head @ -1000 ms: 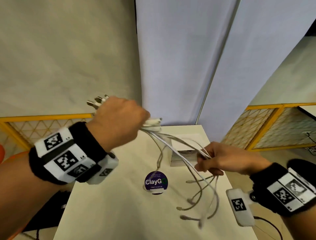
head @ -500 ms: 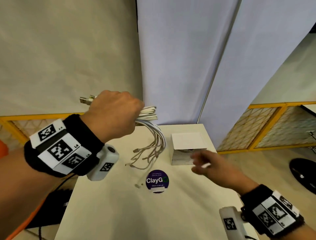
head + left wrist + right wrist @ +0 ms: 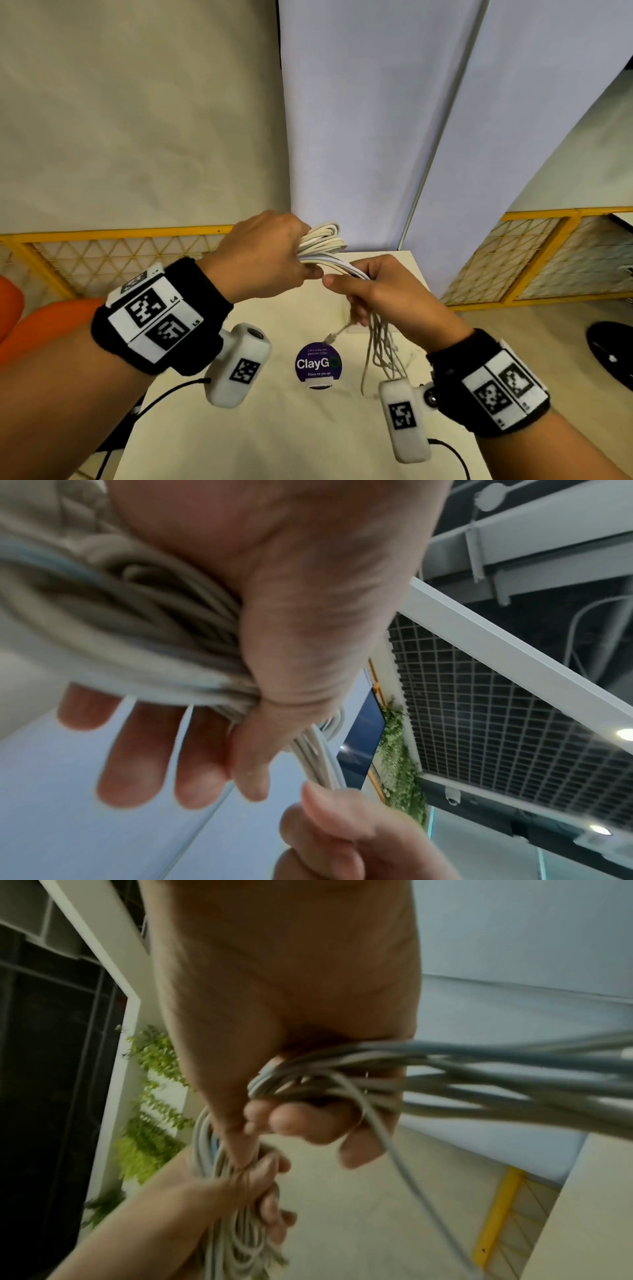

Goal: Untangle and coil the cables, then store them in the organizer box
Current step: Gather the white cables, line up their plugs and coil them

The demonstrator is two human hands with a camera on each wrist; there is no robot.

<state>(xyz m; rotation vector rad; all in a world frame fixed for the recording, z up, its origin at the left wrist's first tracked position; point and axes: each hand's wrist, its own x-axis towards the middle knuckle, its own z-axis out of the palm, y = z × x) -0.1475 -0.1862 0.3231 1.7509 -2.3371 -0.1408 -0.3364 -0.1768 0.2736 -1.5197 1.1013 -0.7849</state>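
A bundle of white cables [image 3: 322, 245] is held in the air above the cream table [image 3: 239, 428]. My left hand [image 3: 274, 253] grips the looped upper part in a fist; the loops [image 3: 143, 620] fill its palm in the left wrist view. My right hand [image 3: 373, 291] grips the same strands just below and to the right. Loose cable ends [image 3: 380, 346] hang from the right hand toward the table, and in the right wrist view these strands [image 3: 496, 1085] stream out of my curled fingers. The organizer box is hidden behind my right hand.
A round purple ClayGo sticker [image 3: 318, 365] lies on the table under the hands. Yellow mesh fences [image 3: 113, 253] stand behind the table at left and right. White partition panels [image 3: 359, 120] rise at the back. Something orange [image 3: 41, 325] sits at the left.
My right hand let go of the hanging strands, swung out over the table, then came back up and took hold of the bundle right beside the left hand. The left hand dropped slightly.
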